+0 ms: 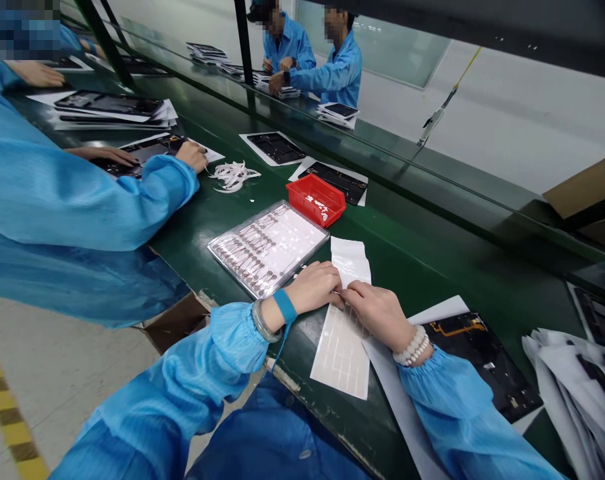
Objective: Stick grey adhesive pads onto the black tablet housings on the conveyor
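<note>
A long white sheet of stickers (343,357), ruled into small rectangles, lies on the green bench in front of me. My left hand (315,288) is closed at its middle, fingertips pinching at the sheet. From the other side my right hand (378,312) also pinches there, its fingertips almost meeting the left ones. What lies exactly between the fingertips is hidden. Left of the sheet is a clear tray (302,230) holding rows of small round parts with thin leads. A red bin (316,199) with small white pieces stands behind the tray.
Dark device panels (475,360) on white paper lie by my right forearm, with white sheets (572,393) stacked beyond. A co-worker's sleeve (147,200) reaches over the bench at left, near white peeled strips (232,177). Two more people work across the bench.
</note>
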Available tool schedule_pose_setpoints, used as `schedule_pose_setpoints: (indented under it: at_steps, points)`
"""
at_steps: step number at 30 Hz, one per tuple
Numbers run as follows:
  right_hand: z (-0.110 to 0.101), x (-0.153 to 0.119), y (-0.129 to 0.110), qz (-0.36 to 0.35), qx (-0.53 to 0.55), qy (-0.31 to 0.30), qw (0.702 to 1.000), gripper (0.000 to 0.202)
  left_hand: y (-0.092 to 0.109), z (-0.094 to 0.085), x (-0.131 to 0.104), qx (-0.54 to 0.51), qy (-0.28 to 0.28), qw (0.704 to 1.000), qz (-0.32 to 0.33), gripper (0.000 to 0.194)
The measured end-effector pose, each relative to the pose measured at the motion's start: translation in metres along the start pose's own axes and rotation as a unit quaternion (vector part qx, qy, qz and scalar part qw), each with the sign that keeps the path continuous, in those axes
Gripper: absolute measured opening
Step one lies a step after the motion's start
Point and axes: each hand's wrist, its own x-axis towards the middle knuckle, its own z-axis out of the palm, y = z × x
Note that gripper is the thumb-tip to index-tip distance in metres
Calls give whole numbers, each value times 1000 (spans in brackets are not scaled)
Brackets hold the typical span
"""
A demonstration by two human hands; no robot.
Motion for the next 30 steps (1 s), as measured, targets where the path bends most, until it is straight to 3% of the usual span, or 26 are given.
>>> schedule_pose_setpoints:
  at_steps: [4,10,18,23,27,30]
  points:
    - [0,-2,1,-20,2,2,1000,24,0,-2,-1,-5,-7,1000,0,24]
    - [0,5,0,71,68,3,995,18,-1,-1,-1,2,-12,1000,6,38]
    - [4,7,-4,-31,-2,25,999,18,-1,-1,-2,16,-7,1000,13,39]
    - [8,5,-7,-50,1,35,998,21,-2,0,-3,9,-3,1000,21,39]
    - [2,6,-9,6,123,60,991,19,-4,1,-5,5,-7,999,31,48]
    - [-20,-12,0,119,277,116,946,15,-9,-2,-8,-12,-23,999,35,49]
